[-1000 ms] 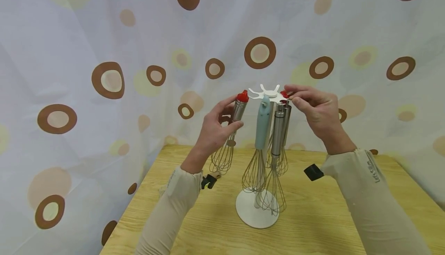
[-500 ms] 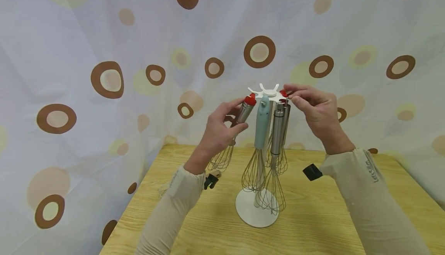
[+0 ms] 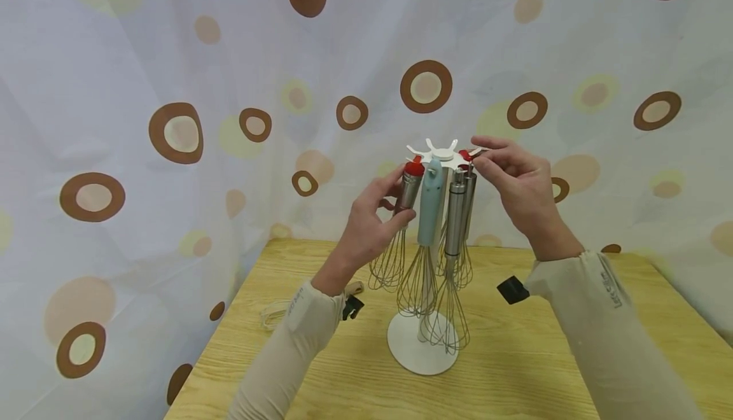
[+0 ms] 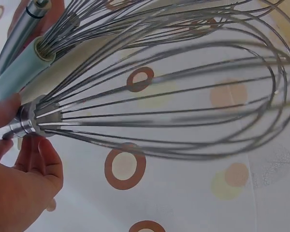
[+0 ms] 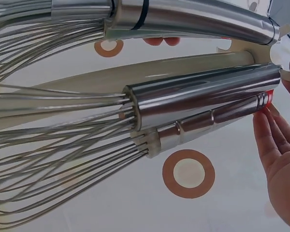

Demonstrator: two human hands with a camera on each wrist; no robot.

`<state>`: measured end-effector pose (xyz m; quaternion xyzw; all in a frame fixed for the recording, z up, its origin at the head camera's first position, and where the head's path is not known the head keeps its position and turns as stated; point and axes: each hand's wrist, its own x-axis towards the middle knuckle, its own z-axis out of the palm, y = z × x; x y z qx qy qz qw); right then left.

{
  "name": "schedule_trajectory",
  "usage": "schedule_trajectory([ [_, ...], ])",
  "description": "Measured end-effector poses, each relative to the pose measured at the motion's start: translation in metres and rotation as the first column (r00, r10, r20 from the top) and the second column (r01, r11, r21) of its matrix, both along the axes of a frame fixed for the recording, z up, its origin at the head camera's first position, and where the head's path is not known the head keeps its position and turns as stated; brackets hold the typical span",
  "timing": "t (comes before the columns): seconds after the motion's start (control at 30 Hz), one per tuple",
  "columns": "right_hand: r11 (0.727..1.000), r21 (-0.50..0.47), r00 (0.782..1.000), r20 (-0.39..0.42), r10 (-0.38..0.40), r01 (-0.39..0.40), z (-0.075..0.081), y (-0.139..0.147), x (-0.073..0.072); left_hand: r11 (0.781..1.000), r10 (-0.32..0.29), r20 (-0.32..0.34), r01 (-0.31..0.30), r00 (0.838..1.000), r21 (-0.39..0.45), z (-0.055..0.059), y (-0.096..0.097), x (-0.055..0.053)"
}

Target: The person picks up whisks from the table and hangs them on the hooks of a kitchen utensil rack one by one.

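Observation:
My left hand [image 3: 372, 226] grips a steel-handled whisk [image 3: 409, 191] with a red cap, its wires [image 4: 174, 116] hanging down. The cap is close to the left prongs of a white whisk stand [image 3: 442, 153]; whether it touches them I cannot tell. At the stand's right side, the thumb and fingers of my right hand [image 3: 515, 184] pinch a white prong, beside the red end of another steel whisk [image 5: 198, 123]. A pale blue-handled whisk [image 3: 431, 207] and a steel whisk [image 3: 455, 219] hang at the front. One more steel whisk [image 5: 208, 96] hangs near my right fingers.
The stand's round white base [image 3: 422, 359] rests on a wooden table [image 3: 515, 356]. A pale coiled cord [image 3: 273, 315] lies to the left, beside my left sleeve. Behind the table hangs a dotted white curtain [image 3: 355, 38].
My left hand has moved right with the whisk, bringing it next to the blue-handled one. The whisk has tilted and come back nearer upright. My right hand has barely moved.

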<state>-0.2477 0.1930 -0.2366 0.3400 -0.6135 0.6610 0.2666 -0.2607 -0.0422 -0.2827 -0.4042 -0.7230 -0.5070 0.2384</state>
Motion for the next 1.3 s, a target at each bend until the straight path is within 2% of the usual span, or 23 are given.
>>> schedule_trajectory([
  [0.27,0.997,0.064,0.999,0.000,-0.046,0.046,0.000,0.003,0.004,0.998,-0.061,0.039,0.060,0.997,0.027,-0.012,-0.006,-0.003],
  [0.4,0.996,0.064,0.998,-0.009,-0.058,0.059,-0.001,0.003,0.005,0.996,-0.081,0.116,0.076,0.990,0.046,-0.024,-0.020,-0.008],
  [0.5,0.998,0.050,0.999,-0.008,-0.049,0.049,-0.002,0.003,0.004,0.999,-0.034,0.217,0.037,0.976,-0.007,-0.038,-0.035,-0.017],
  [0.6,0.998,0.044,0.999,0.000,-0.033,0.033,-0.002,0.003,0.005,0.991,0.062,0.327,-0.019,0.943,-0.135,-0.056,-0.051,-0.030],
  [0.7,0.998,0.057,0.999,0.017,-0.042,0.041,-0.001,0.003,0.005,0.950,0.173,0.417,-0.041,0.892,-0.308,-0.078,-0.066,-0.043],
  [0.77,0.996,0.072,0.998,0.030,-0.054,0.051,-0.001,0.003,0.005,0.903,0.242,0.440,-0.035,0.865,-0.428,-0.095,-0.075,-0.051],
  [0.83,0.995,0.084,0.997,0.039,-0.061,0.058,0.000,0.003,0.005,0.849,0.290,0.443,-0.015,0.848,-0.528,-0.110,-0.082,-0.058],
  [0.9,0.994,0.090,0.997,0.046,-0.058,0.053,0.000,0.004,0.005,0.803,0.310,0.435,0.013,0.845,-0.596,-0.124,-0.087,-0.063],
  [1.0,0.996,0.085,0.998,0.048,-0.027,0.023,0.001,0.006,0.004,0.757,0.314,0.415,0.039,0.854,-0.652,-0.140,-0.094,-0.067],
  [1.1,0.996,0.087,0.999,0.043,-0.005,0.002,0.001,0.007,0.003,0.735,0.314,0.398,0.044,0.862,-0.676,-0.154,-0.099,-0.072],
  [1.17,0.996,0.093,0.999,0.038,0.004,-0.008,0.001,0.008,0.002,0.719,0.340,0.391,0.031,0.855,-0.694,-0.165,-0.100,-0.075],
  [1.3,0.994,0.105,0.999,0.032,0.026,-0.029,0.001,0.011,-0.001,0.696,0.402,0.391,0.000,0.828,-0.718,-0.184,-0.100,-0.078],
])
